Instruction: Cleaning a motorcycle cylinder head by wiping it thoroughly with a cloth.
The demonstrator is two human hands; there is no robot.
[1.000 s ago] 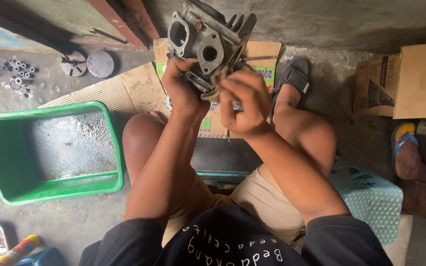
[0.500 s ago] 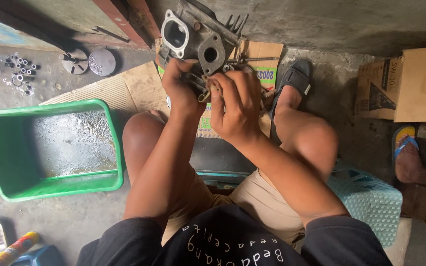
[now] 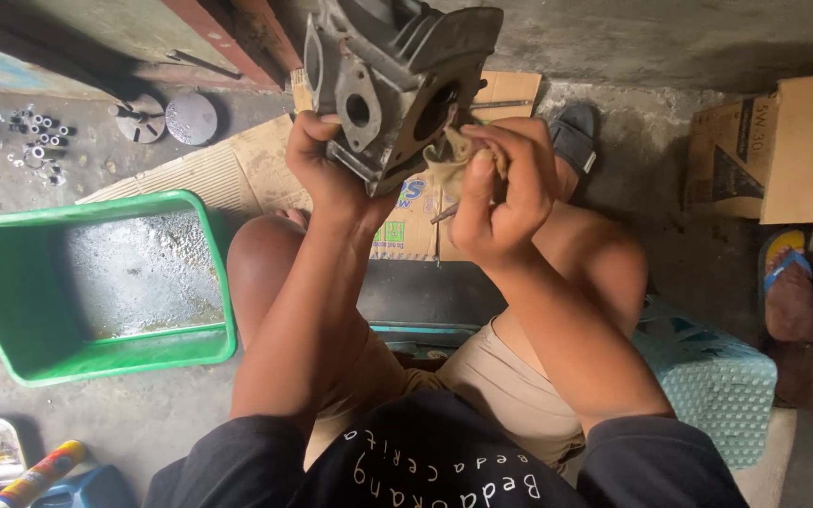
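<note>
The grey cast-metal engine head (image 3: 397, 85) is raised before you, your left hand (image 3: 326, 169) clamped round its lower edge. Your right hand (image 3: 501, 193) pinches a tan rag (image 3: 446, 160) against its round port: this looks like wiping. Keep it steady above the green plastic tub (image 3: 11, 282).

Brown cardboard box (image 3: 772, 150) right, flattened printed carton (image 3: 406, 221) under knees

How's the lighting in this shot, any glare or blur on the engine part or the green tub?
Head view: soft, dim daylight; the engine part is fairly sharp, shadowed inside its openings; the green tub shows a wet sheen on its bottom; both hands, left and right, look crisp; edges bend slightly from the wide lens.
</note>
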